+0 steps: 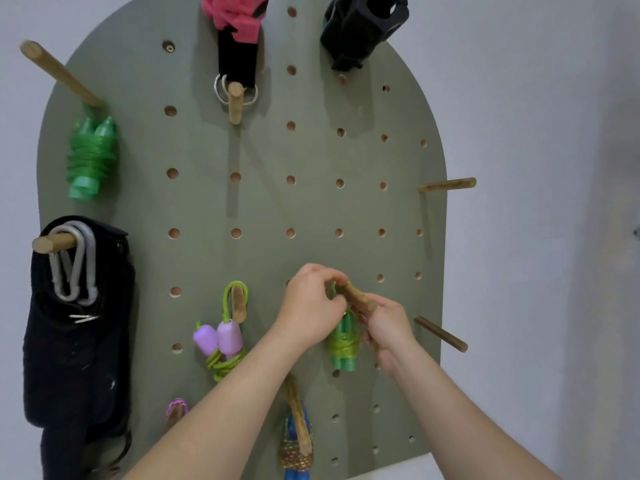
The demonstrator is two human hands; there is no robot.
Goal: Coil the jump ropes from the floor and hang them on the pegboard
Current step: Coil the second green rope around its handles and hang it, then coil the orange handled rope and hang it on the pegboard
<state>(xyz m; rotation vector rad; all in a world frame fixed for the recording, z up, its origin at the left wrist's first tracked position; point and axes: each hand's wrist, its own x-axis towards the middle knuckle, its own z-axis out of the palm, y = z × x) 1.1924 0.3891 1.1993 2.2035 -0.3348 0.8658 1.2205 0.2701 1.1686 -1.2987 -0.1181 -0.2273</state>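
Head view: at five o'clock on the pegboard [277,202], the left hand [311,306] pinches the loop of the green jump rope [343,344] onto a peg [356,296] (probably seating it) while the right hand [388,329], fingers curled, steadies the peg's tip.

We show a sage-green pegboard [277,202] with tan wooden pegs [447,184] on a pale lilac-grey wall [536,98]. We distinguish four ropes: bright green jump rope [91,157]; lilac-handled jump rope [221,337], lime cord; green-handled jump rope [344,348], lime cord; blue-handled jump rope [296,455], cord speckled brown and gold. We also mark a black bag [76,358] and a pink-and-black strap [235,15].
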